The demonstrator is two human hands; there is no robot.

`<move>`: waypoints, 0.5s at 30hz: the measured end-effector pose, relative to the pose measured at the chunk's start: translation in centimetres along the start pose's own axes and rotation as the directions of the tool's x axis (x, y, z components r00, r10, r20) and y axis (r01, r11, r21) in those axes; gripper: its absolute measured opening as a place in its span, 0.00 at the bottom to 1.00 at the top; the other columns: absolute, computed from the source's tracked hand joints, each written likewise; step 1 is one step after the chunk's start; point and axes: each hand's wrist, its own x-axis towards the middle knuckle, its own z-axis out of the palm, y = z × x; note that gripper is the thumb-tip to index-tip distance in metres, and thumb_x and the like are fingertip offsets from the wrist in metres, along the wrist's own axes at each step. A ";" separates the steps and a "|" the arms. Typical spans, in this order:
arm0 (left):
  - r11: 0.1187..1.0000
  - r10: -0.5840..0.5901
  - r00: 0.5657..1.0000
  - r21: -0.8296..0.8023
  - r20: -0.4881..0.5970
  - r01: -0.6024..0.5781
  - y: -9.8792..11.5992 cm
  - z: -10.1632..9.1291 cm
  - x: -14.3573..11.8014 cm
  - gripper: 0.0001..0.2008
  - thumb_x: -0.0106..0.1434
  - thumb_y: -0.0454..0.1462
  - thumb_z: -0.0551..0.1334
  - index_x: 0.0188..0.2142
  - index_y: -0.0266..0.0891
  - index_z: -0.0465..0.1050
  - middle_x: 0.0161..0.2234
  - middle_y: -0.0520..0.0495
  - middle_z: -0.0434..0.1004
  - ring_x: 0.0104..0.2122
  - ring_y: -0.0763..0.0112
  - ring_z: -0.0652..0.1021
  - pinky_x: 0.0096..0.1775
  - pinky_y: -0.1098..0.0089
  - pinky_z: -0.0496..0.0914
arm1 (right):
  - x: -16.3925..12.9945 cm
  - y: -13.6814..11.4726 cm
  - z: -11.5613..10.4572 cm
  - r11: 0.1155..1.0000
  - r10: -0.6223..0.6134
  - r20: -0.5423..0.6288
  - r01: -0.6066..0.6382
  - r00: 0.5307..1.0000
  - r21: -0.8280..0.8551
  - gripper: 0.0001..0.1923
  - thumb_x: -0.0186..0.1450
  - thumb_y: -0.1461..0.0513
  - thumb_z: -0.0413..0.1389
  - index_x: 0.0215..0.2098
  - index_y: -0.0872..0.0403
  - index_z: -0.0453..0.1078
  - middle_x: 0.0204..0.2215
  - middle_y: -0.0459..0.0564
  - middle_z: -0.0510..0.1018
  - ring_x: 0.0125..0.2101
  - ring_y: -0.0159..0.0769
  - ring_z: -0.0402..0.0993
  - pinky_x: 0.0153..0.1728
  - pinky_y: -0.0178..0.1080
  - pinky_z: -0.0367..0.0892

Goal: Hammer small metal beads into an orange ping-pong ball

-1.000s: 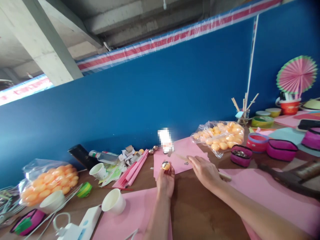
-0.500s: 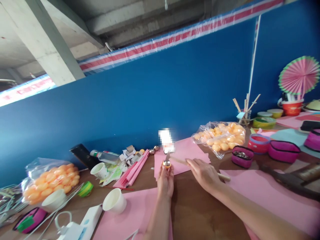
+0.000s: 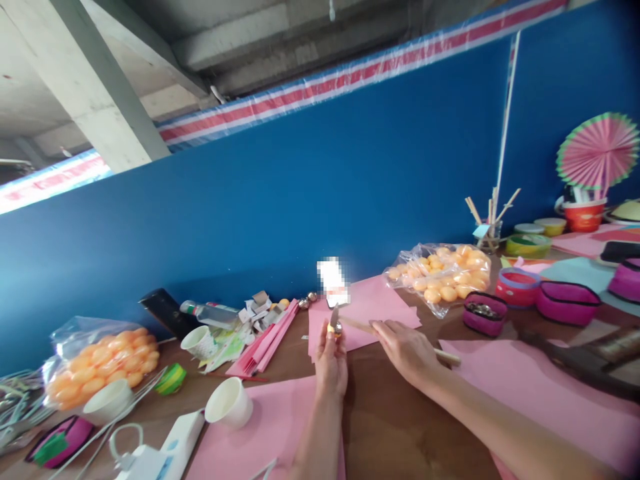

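My left hand (image 3: 331, 363) is raised over the pink paper, its fingers closed round a small orange-and-silver round piece (image 3: 339, 329). In my right hand (image 3: 404, 345) is a stick-like wooden handle of what looks like a hammer (image 3: 449, 356), its butt end showing behind my wrist. The tool's narrow dark head (image 3: 335, 315) is at the round piece, partly covering it. Whether the two touch I cannot tell. Behind my left fingers lies pink paper (image 3: 380, 303), with a blurred-out phone (image 3: 333, 283) at its far edge.
Bags of orange balls lie left (image 3: 100, 363) and right (image 3: 450, 270). A white cup (image 3: 229, 402) and power strip (image 3: 175, 443) stand front left. Magenta pouches (image 3: 567, 303) and a dark curved tool (image 3: 575, 360) are to the right. The blue wall (image 3: 300, 200) closes off the back.
The dark tool head has shifted slightly left and down across the round piece, whose silver part now shows to its right. Both hands have hardly moved.
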 end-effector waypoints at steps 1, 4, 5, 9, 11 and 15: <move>1.000 -0.002 1.000 0.000 0.003 0.002 0.0 0.0 0.0 0.14 0.54 0.27 0.60 0.41 0.38 0.70 0.39 0.45 0.74 0.36 0.75 0.75 0.45 0.72 0.68 | 0.0 0.0 0.0 1.000 0.004 -0.004 -0.004 1.000 -0.003 0.13 0.65 0.61 0.43 0.45 0.48 0.64 0.28 0.47 0.73 0.31 0.32 0.69 0.25 0.31 0.56; 1.000 -0.010 1.000 -0.006 -0.019 0.009 0.0 -0.2 0.1 0.15 0.54 0.27 0.60 0.41 0.38 0.70 0.38 0.45 0.74 0.36 0.75 0.76 0.45 0.71 0.68 | 0.0 0.2 0.1 1.000 0.022 -0.055 -0.021 0.998 0.018 0.13 0.65 0.61 0.42 0.46 0.50 0.64 0.30 0.48 0.74 0.32 0.31 0.69 0.27 0.30 0.57; 1.000 -0.012 0.999 -0.013 -0.031 0.012 0.0 -0.3 0.2 0.14 0.54 0.27 0.59 0.41 0.38 0.70 0.38 0.45 0.74 0.36 0.75 0.76 0.45 0.71 0.68 | 0.0 0.2 0.1 0.999 0.026 -0.071 -0.024 0.997 0.025 0.14 0.65 0.61 0.42 0.46 0.50 0.64 0.30 0.48 0.74 0.32 0.31 0.69 0.27 0.30 0.58; 0.998 -0.034 0.997 -0.052 -0.069 0.031 0.0 -0.6 0.4 0.11 0.55 0.26 0.58 0.38 0.37 0.70 0.38 0.44 0.74 0.37 0.73 0.76 0.44 0.70 0.69 | 0.0 0.3 0.2 1.000 0.020 -0.075 -0.019 0.997 0.009 0.14 0.65 0.62 0.41 0.46 0.51 0.64 0.30 0.49 0.74 0.32 0.31 0.69 0.27 0.30 0.57; 0.997 -0.060 0.996 -0.058 -0.070 0.056 0.0 -0.6 0.5 0.09 0.55 0.26 0.58 0.36 0.36 0.69 0.37 0.44 0.74 0.38 0.71 0.76 0.43 0.71 0.69 | 0.0 0.2 0.3 1.000 0.005 -0.046 -0.006 0.999 -0.013 0.14 0.65 0.62 0.42 0.45 0.49 0.64 0.29 0.48 0.73 0.31 0.32 0.69 0.25 0.30 0.56; 0.994 -0.095 0.992 -0.053 -0.078 0.091 0.0 -0.4 0.4 0.04 0.56 0.28 0.57 0.32 0.34 0.69 0.35 0.43 0.75 0.38 0.69 0.76 0.43 0.70 0.70 | 0.0 0.1 0.2 1.000 0.001 -0.034 -0.002 0.999 -0.025 0.13 0.65 0.62 0.42 0.45 0.49 0.64 0.28 0.47 0.73 0.31 0.31 0.68 0.25 0.31 0.55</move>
